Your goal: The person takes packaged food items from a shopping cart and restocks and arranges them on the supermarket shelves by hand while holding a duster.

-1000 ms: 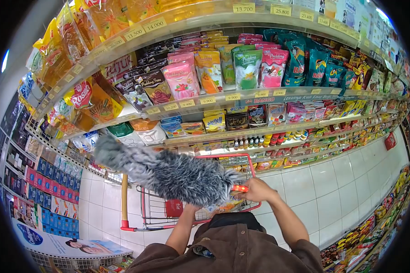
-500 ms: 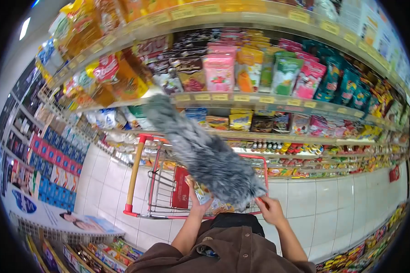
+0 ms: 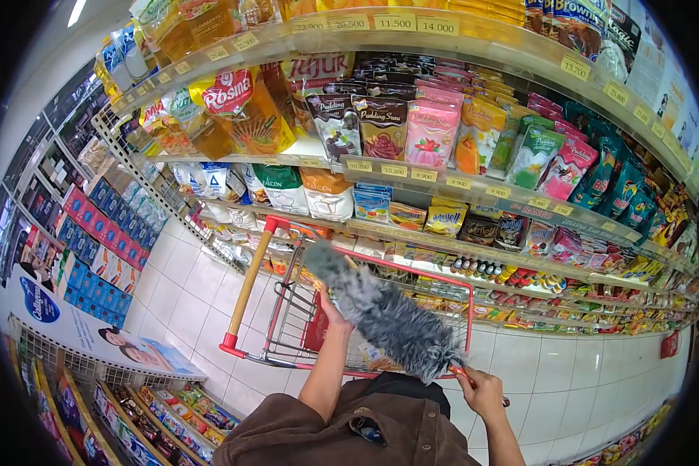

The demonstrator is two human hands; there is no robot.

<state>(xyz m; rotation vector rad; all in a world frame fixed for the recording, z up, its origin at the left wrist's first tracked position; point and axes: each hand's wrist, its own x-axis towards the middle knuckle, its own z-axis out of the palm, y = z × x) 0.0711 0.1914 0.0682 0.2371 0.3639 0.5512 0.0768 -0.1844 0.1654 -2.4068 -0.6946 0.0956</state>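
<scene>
A fluffy grey duster [image 3: 392,314] slants across the front of me, over the shopping cart. Its red handle end sits in my right hand [image 3: 481,391], whose fingers are closed round it at the lower right. My left hand [image 3: 332,312] is raised over the cart, partly covered by the duster's upper half. A small packet [image 3: 335,297] shows at its fingers, mostly hidden behind the fluff. The cart [image 3: 250,291] has red corners and a yellowish handle bar. Pudding pouches [image 3: 431,132] stand on the shelf ahead, beyond the duster's tip.
Cooking oil pouches [image 3: 245,113] fill the shelf's left part, with Falcon bags [image 3: 328,194] below. Blue and pink boxes [image 3: 105,225] are stacked at the far left. Behind me on the left runs a slanted snack rack [image 3: 151,415]. White floor tiles [image 3: 555,365] lie right of the cart.
The view has turned, so the shelves appear shifted right and lower. The duster has swung down from the shelf edge, closer to my left hand. The packet is now more hidden.
</scene>
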